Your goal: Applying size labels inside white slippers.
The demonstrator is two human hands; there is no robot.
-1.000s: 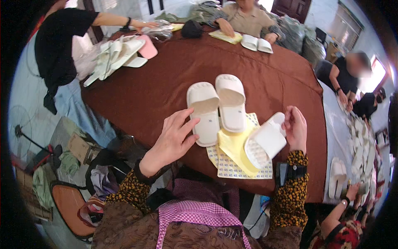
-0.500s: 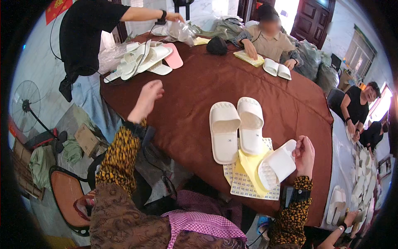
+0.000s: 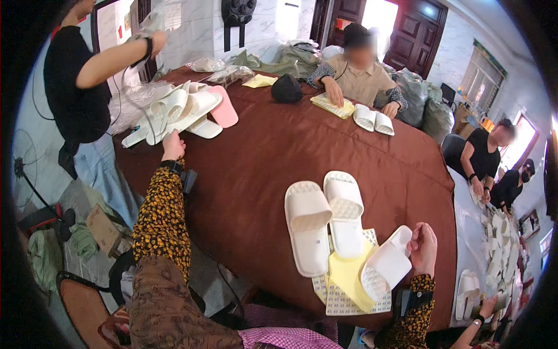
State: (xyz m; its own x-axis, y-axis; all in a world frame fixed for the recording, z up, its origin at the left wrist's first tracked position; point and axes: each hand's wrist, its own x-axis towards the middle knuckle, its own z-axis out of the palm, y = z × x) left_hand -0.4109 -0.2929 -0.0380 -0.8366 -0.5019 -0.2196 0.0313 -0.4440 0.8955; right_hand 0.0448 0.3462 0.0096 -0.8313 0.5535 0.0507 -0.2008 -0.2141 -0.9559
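Observation:
My left hand reaches to the near edge of a pile of white slippers at the far left, its fingers closed at the end of one slipper. A pink sole lies at the pile's right side. Near the front, my right hand is beside a tilted white slipper, fingers curled and thumb near them; what they hold, if anything, is too small to make out. That slipper rests on yellow backing paper over printed sticker sheets. Two white slippers lie to its left.
Across the brown cloth-covered table, a person handles a yellow sheet by a slipper pair. A black bundle lies nearby. Another person stands at left. More slippers fill a right-hand table.
My left hand has gone forward and left to the slipper pile. The right hand stays beside the tilted slipper. The standing person at left has lifted clear plastic off the table. The view has shifted.

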